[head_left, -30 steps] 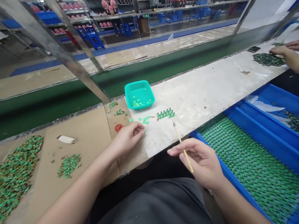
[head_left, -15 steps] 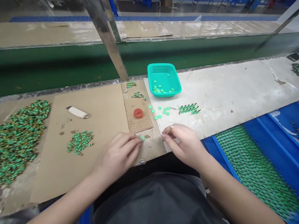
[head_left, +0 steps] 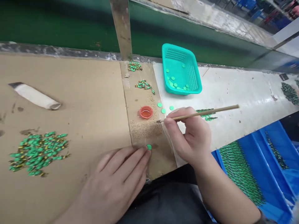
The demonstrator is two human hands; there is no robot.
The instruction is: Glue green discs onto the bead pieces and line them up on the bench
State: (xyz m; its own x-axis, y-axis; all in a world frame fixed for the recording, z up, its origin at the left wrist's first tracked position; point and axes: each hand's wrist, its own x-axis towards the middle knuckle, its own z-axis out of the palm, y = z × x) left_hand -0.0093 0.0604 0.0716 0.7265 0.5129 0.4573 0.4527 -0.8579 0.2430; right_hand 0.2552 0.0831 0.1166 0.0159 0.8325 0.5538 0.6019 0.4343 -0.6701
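Head view: brush pinched in right hand grip.

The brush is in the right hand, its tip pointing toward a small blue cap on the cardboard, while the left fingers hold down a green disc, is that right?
Not quite: the head view shows the cap is red, not blue. The rest holds: the right hand holds the brush with its tip toward that cap, and the left hand has its fingertips on a green disc on the cardboard.
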